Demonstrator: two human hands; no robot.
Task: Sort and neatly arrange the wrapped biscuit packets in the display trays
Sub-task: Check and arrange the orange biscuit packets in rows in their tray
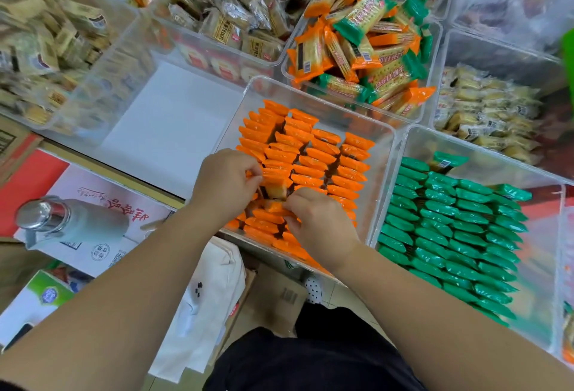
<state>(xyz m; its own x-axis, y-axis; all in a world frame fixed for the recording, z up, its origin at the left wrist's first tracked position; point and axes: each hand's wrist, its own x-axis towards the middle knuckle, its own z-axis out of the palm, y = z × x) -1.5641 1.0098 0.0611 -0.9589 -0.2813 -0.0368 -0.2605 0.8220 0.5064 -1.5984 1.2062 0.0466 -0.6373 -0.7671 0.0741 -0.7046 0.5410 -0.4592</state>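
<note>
Left hand, right hand pinching glossy orange packets (crimped ends), clear tray

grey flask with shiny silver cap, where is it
Head view, left side: the grey flask lies on a white printed carton, left of the clear tray of orange packets.

Under even, bright light, a steel-capped flask lies on a white printed carton, near a white cloth bag and a brown cardboard box beside pale floor.
</note>
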